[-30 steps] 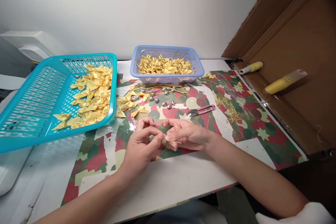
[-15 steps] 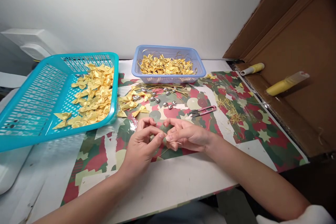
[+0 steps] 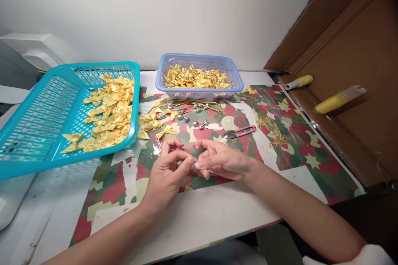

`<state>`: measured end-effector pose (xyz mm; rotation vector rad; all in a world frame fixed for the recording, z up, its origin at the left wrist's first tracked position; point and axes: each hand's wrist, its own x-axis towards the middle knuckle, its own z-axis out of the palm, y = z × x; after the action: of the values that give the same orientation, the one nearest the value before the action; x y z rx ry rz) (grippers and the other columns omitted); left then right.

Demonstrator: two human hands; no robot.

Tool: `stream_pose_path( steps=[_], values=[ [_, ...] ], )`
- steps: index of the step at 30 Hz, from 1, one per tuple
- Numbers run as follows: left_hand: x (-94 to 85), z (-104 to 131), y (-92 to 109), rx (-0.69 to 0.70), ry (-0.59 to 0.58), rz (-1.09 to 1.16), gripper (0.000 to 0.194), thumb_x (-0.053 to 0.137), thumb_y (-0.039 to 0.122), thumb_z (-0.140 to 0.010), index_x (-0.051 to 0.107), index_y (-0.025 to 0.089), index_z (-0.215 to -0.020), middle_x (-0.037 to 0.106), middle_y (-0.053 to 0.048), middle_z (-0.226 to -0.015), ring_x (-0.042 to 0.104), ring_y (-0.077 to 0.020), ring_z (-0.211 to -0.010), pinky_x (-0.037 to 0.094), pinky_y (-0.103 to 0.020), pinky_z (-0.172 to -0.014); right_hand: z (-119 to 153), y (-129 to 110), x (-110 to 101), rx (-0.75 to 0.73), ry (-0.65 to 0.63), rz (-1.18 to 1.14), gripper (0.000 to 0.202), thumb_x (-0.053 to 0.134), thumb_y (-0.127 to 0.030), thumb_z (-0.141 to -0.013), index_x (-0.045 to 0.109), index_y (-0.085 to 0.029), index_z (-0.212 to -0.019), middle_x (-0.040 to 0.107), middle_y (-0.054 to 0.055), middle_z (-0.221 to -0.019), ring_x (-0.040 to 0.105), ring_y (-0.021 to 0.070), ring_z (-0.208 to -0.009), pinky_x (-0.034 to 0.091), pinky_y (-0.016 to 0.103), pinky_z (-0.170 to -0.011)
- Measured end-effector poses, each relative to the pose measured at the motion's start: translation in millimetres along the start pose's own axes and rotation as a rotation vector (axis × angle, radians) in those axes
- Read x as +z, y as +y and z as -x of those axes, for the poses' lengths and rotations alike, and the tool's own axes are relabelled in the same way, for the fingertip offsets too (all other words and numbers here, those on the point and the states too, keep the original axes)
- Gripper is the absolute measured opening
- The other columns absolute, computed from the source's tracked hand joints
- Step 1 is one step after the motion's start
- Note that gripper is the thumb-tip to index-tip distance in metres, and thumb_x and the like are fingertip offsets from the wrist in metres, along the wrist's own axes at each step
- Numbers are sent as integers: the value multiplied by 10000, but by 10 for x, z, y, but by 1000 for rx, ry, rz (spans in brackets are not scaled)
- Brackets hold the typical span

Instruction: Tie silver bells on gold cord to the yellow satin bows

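Thumb and index finger of my left hand (image 3: 174, 165) are pinched together near the table's front. My right hand (image 3: 219, 159) meets it fingertip to fingertip, also in a pinch. Between them runs a thin gold cord (image 3: 194, 181), mostly hidden by the fingers; a short piece hangs below. Just beyond the hands lie several silver jingle bells (image 3: 201, 126) and loose yellow satin bows (image 3: 166, 131). A bundle of gold cords (image 3: 189, 102) stretches behind the bells. To the right of them rest pink-handled thread snips (image 3: 241, 131).
At left stands a turquoise basket (image 3: 136, 103) with many yellow bows. A blue basket (image 3: 199, 91) of corded bows is at the back wall. Cord clippings (image 3: 278, 136) lie right, near a cardboard wall (image 3: 351, 66) with two protruding tubes (image 3: 338, 100).
Almost nothing differs. The right thumb and fingers have shifted very slightly at the pinch, and the whole view has drifted a little.
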<state>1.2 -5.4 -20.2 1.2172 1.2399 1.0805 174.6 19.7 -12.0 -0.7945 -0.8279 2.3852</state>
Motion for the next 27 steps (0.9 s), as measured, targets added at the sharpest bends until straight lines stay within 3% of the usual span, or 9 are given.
stream_pose_path(
  steps=[8, 13, 20, 27],
  values=[
    [-63, -92, -86, -3, 22, 95, 229, 683, 416, -795, 708, 235, -657, 445, -25, -1041, 425, -186, -1120, 406, -229, -856, 13, -24, 31, -21, 38, 105, 454, 786, -203, -705, 408, -198, -956, 651, -56, -558, 575, 70, -504, 374, 168, -514],
    [-94, -121, -65, -8, 25, 144, 243, 701, 407, -781, 685, 217, -630, 461, -25, -1020, 417, -192, -1098, 386, -241, -869, 5, -18, 16, -9, 55, 105, 470, 779, -193, -707, 402, -195, -987, 644, -61, -563, 570, 69, -498, 367, 169, -499],
    [-185, -150, 135, 2, -27, 342, 225, 718, 371, -764, 683, 208, -614, 469, -26, -950, 453, -151, -876, 435, -209, -733, 30, -32, 34, -21, 83, 131, 494, 794, -222, -699, 404, -201, -1001, 641, -69, -578, 585, 85, -523, 402, 200, -559],
    [-190, -185, 142, -97, -47, 403, 209, 758, 363, -725, 711, 188, -621, 494, -26, -949, 458, -118, -799, 441, -176, -649, 19, -9, 17, -61, 44, 139, 485, 813, -278, -692, 421, -211, -970, 631, -79, -591, 580, 79, -520, 370, 192, -532]
  ],
)
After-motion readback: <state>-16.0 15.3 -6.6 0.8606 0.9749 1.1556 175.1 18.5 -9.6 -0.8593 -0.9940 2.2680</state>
